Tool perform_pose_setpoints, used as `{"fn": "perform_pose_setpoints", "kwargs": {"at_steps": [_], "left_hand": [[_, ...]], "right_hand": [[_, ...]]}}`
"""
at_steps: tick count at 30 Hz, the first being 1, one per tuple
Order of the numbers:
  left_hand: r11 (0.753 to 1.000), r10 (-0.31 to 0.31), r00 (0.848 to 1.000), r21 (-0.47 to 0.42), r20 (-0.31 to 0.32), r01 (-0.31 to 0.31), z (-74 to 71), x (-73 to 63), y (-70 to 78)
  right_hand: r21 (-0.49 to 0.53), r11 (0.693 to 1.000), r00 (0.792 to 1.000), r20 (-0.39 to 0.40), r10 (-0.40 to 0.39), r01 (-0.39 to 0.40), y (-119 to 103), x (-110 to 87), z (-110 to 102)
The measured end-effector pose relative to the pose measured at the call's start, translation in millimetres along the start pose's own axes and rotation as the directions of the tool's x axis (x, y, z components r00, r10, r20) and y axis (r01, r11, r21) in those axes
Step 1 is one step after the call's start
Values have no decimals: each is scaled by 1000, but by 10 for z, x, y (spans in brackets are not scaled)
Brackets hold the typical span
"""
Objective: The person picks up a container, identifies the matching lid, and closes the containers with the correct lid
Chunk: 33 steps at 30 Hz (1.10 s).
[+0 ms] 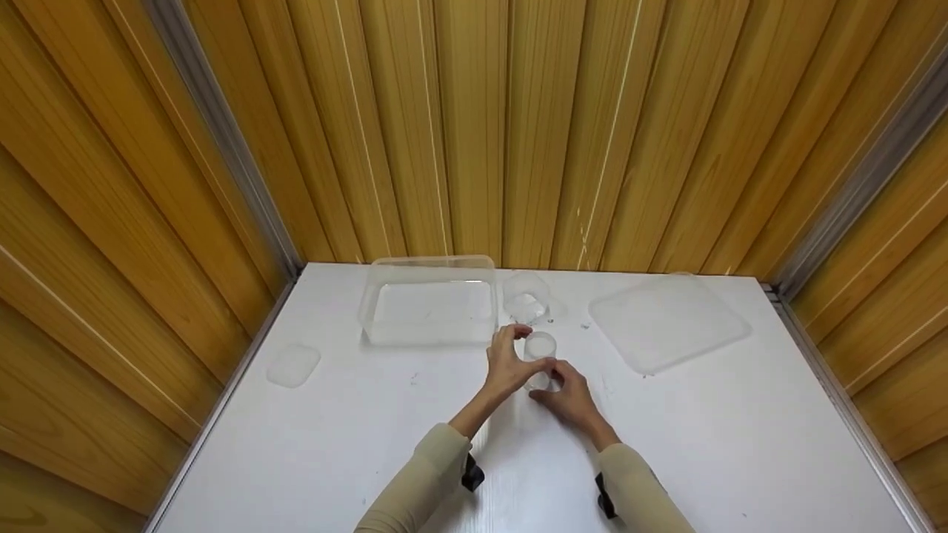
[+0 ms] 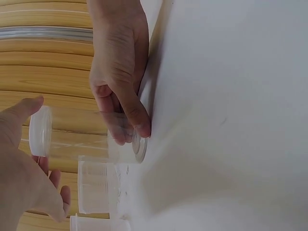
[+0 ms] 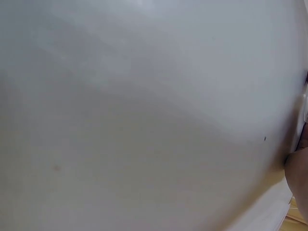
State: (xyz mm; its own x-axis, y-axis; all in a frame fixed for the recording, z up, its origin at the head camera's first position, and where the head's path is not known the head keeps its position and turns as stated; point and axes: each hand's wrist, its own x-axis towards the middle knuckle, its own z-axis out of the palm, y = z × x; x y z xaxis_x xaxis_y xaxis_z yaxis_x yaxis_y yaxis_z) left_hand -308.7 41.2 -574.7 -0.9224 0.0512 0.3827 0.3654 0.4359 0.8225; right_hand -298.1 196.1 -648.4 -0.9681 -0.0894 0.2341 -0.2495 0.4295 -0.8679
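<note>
A tall clear plastic jar (image 2: 79, 137) stands upright on the white table between both hands. Its translucent white lid (image 2: 39, 131) sits on the top end. My left hand (image 1: 507, 366) pinches the lid, the thumb on one side and a fingertip on the other. Lower down, my right hand (image 1: 572, 400) grips the jar near its base, with the thumb beside the bottom rim. Only a small part of the right hand (image 3: 299, 180) enters the right wrist view, at the right edge.
Behind the left hand is a large rectangular clear container (image 1: 429, 337). A small clear tub (image 1: 524, 302) stands just beyond the jar. One large flat lid (image 1: 670, 322) lies at the right, and a small lid (image 1: 293, 366) at the left. Wood-patterned walls (image 1: 474, 133) border the table.
</note>
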Motion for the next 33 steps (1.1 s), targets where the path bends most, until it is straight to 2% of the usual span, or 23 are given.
{"fn": "perform_pose_setpoints", "kwargs": {"at_steps": [4, 10, 15, 23, 26, 29, 33], "left_hand": [[1000, -15, 1000, -1, 0, 15, 11, 8, -2], [999, 33, 999, -31, 25, -32, 3, 5, -40], [994, 93, 993, -67, 70, -88, -62, 21, -59], [992, 103, 980, -94, 168, -88, -165, 59, -66], [991, 95, 981, -105, 167, -78, -175, 75, -57], [990, 111, 986, -98, 126, -99, -155, 79, -58], [992, 124, 990, -21, 63, -123, -106, 65, -72]], "right_hand": [[-2, 1000, 1000, 1, 7, -7, 1, 3, 6], [-4, 1000, 1000, 5, -1, 1, 2, 0, 5], [3, 1000, 1000, 8, -9, 9, 11, 11, 0], [26, 999, 999, 35, 32, -33, -27, 19, 0], [24, 999, 999, 37, 33, -34, -41, 26, 0], [16, 999, 999, 31, 38, -38, -35, 24, 0], [6, 998, 998, 32, 56, -56, -28, 19, 0]]}}
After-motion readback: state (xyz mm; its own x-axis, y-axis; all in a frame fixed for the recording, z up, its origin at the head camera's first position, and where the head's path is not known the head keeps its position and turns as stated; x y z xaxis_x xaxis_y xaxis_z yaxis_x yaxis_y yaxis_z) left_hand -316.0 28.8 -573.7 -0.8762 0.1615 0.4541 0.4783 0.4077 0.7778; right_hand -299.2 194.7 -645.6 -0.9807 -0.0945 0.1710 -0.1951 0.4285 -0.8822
